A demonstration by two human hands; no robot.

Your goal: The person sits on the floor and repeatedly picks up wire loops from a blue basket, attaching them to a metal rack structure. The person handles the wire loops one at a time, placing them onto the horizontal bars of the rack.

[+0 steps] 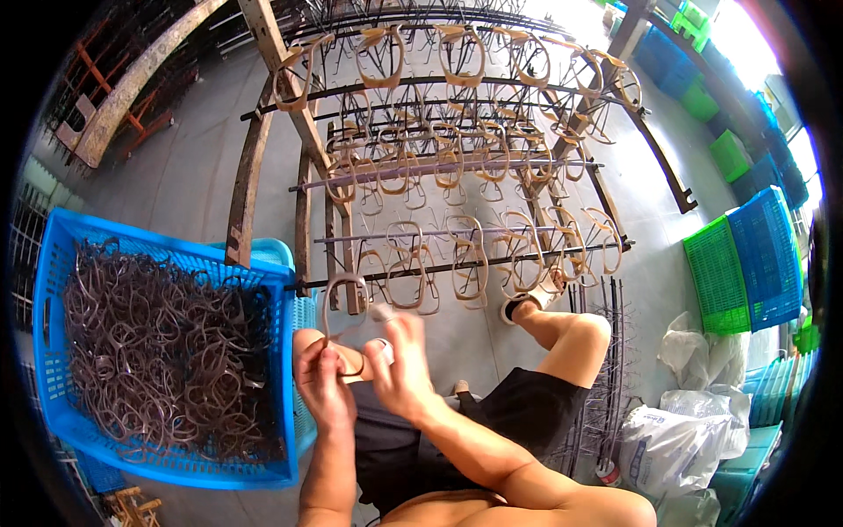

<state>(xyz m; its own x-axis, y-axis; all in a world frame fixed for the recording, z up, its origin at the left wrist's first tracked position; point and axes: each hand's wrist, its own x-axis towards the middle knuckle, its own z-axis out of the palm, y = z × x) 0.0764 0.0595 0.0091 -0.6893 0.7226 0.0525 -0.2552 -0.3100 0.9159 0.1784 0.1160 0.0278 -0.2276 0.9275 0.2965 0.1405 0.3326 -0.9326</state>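
Note:
My left hand [325, 382] is closed on a brown-grey eyeglass frame [326, 307], with fingers and thumb pinching it near its middle. One rim of it stands up above the fingertips, and part of a darker loop shows below, between my hands. Close on the right is my right hand [402, 373], its fingers bent and partly smeared by motion. White coverings sit on the thumb and a finger of that hand. Whether it touches the frame or holds anything is not clear. Just beyond my hands, several beige eyeglass frames [470, 263] hang along the lowest bars of a rack.
A blue plastic basket [167, 470] heaped with brown-grey eyeglass frames [167, 360] stands at my left. Ahead rises the rack's wooden post [248, 180], with more rows of frames behind. Green and blue baskets [746, 263] and white plastic bags [676, 443] lie to the right.

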